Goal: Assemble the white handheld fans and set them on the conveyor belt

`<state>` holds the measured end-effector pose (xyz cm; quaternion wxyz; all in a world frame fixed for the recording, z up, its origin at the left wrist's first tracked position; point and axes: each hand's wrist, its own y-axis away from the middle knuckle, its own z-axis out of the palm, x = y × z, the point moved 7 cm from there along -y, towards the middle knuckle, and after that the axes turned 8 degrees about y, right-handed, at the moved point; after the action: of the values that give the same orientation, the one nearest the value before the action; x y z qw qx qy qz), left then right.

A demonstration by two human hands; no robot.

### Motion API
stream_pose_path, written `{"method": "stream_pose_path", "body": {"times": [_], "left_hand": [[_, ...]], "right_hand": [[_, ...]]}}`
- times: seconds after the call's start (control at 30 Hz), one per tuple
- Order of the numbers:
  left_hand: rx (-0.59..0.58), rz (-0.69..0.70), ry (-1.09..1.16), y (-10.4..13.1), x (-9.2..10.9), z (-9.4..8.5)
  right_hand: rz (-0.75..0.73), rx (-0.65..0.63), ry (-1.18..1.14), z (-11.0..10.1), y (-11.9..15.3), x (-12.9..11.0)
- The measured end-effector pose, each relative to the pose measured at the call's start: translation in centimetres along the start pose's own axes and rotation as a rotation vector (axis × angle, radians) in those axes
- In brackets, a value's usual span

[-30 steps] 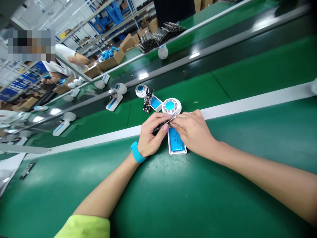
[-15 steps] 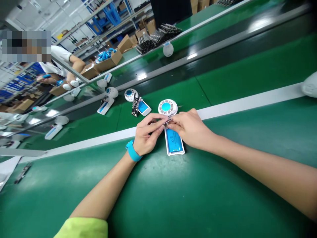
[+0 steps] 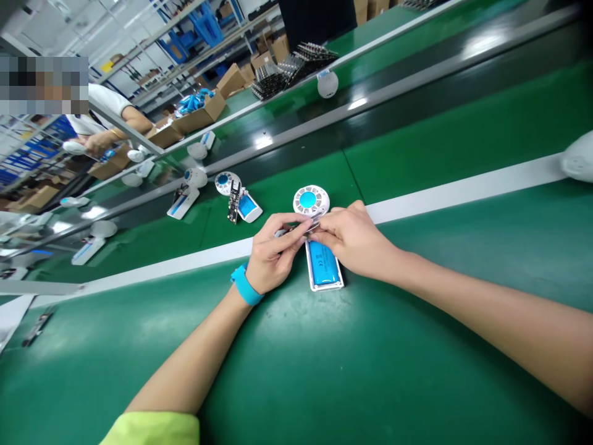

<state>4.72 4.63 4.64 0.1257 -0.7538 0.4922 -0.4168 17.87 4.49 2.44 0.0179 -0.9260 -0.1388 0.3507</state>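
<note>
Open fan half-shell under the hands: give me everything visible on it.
The fan half-shell is white plastic, lying flat and open-side up on the green bench. Its long handle holds a blue battery cell filling most of the tray. Its round head shows a blue centre hub ringed by white vanes. The left hand and right hand meet over the neck, pinching a small dark strip-like part there; what it is cannot be told.
</note>
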Motion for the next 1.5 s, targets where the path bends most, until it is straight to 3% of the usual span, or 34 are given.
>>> {"method": "stream_pose_path", "body": {"times": [0.3,0.43,0.57,0.7,0.83,0.9,0.97,1.0,1.07,1.13,1.17,1.27,1.37,1.5], "left_hand": [[-0.057,0.027,-0.038,0.0,0.3,0.0],[-0.107,0.085,-0.11,0.0,0.8,0.2],[-0.08,0.038,-0.128,0.1,0.6,0.2],[-0.155,0.073,-0.185,0.2,1.4,0.7],[-0.207,0.065,-0.213,0.1,2.1,1.5],[-0.217,0.035,-0.186,0.1,1.2,1.5],[-0.143,-0.052,-0.225,0.1,-1.4,-0.1],[-0.033,-0.142,-0.304,0.1,-3.3,-2.1],[0.298,-0.434,-0.543,1.3,-7.7,-8.2],[0.554,-0.867,-0.596,4.3,-12.0,-14.0],[0.629,-1.02,-0.508,5.7,-13.6,-15.9],[0.668,-1.103,-0.356,7.0,-15.8,-18.4],[0.643,-1.043,-0.219,6.0,-15.4,-16.3],[0.525,-0.949,0.031,2.7,-12.2,-8.4]], "right_hand": [[-0.031,-0.012,0.027,-0.2,-0.1,-0.1],[-0.029,-0.028,-0.097,-0.1,-0.2,0.3],[-0.011,-0.007,-0.194,-0.1,-0.3,0.9],[-0.002,-0.021,-0.23,0.1,-0.2,0.9],[-0.022,0.022,-0.303,0.4,-0.2,1.0],[-0.035,0.083,-0.304,0.2,-0.9,1.7],[0.015,0.211,-0.239,-0.9,-2.3,3.6],[0.064,0.288,-0.182,-1.6,-3.2,4.8],[0.185,0.404,-0.046,-3.3,-4.9,7.3],[0.313,0.439,0.027,-4.6,-5.8,9.8],[0.364,0.448,0.022,-5.0,-5.9,10.7],[0.372,0.507,-0.07,-5.2,-5.0,11.3],[0.221,0.471,-0.23,-3.3,-3.8,8.1],[0.174,0.188,-0.753,1.9,-2.1,2.8]]}}
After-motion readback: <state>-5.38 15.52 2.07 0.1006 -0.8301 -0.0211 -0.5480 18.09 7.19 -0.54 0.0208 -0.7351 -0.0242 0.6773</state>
